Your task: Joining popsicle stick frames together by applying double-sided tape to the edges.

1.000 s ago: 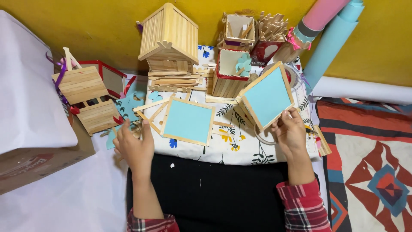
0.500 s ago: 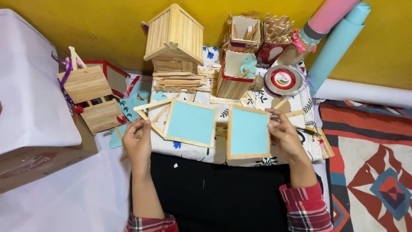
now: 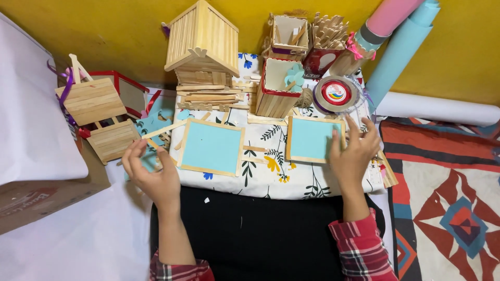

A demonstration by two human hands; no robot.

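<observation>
Yellow wall stood behind a low work surface covered by a white floral cloth (image 3: 281, 179), and nearest to us lay a black mat (image 3: 260, 234) between our two plaid sleeves; to the right of it a patterned red rug (image 3: 448, 208) covered the floor, and to the left a white sheet (image 3: 78, 244) and a brown cardboard box (image 3: 36, 198). Our left hand (image 3: 151, 174) hovered at the near left edge of the cloth, its fingers curled around a thin wooden stick (image 3: 152, 144), pinched lightly rather than clenched; just right of it the left blue panel (image 3: 212, 147), framed in wooden sticks, lay flat on the cloth, as it had half a second before. Our right hand (image 3: 354, 153) rested open, fingers spread, with its fingertips on the right edge of the right blue panel (image 3: 312, 139); a second before, that panel had been tilted up in the hand, and now it lay flat beside its twin, so we judged that it had just been set down and the two panels were laid out side by side as a pair. Farther off stood a red-rimmed stick box (image 3: 276, 88) and a round tape roll (image 3: 337, 93); farther still a stick house (image 3: 203, 41), a tub of loose sticks (image 3: 328, 41), and rolled pink and blue paper (image 3: 401, 31); at the far left sat a small hinged wooden chest (image 3: 99, 117).
</observation>
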